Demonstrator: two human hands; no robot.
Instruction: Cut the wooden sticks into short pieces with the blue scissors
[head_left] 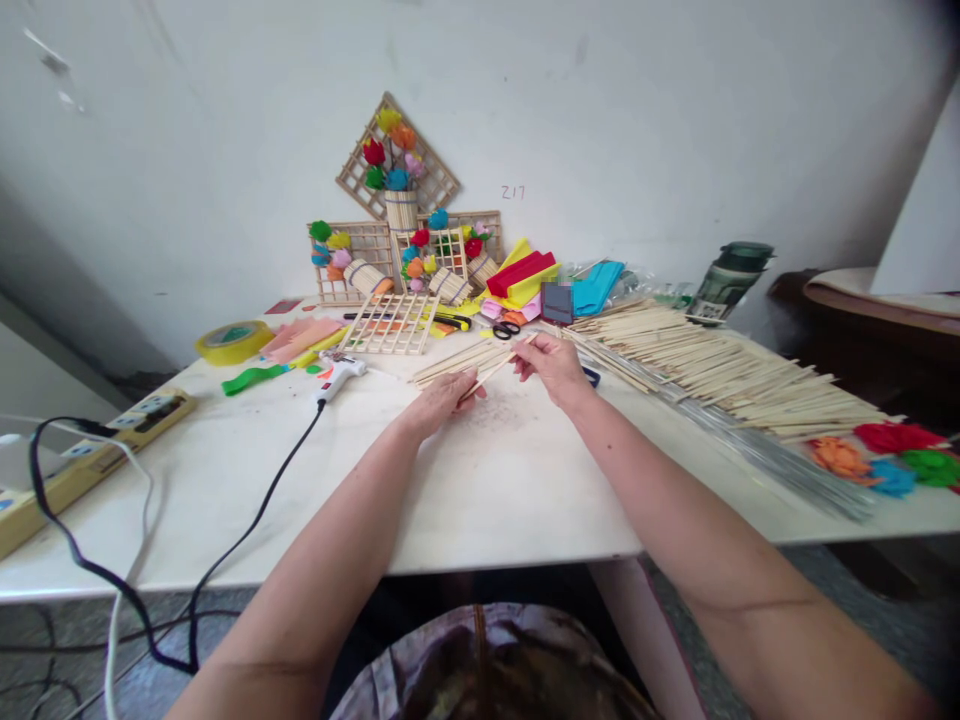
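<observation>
My left hand (441, 398) rests on the white table (495, 490) with its fingers closed round the near end of a thin wooden stick (495, 370). My right hand (553, 366) pinches the far end of the same stick, so it runs slantwise between the two hands. Just behind them lies a small bundle of loose wooden sticks (459, 360). A stick lattice (390, 324) lies flat beyond that bundle.
A large heap of sticks (720, 362) and metal wires (780, 455) fills the right side. A glue gun (339, 374) with a black cord (247, 520) lies left, beside a power strip (90, 452) and yellow tape (234, 342). Scissors (506, 328), coloured paper and paper flowers (885, 452) lie around.
</observation>
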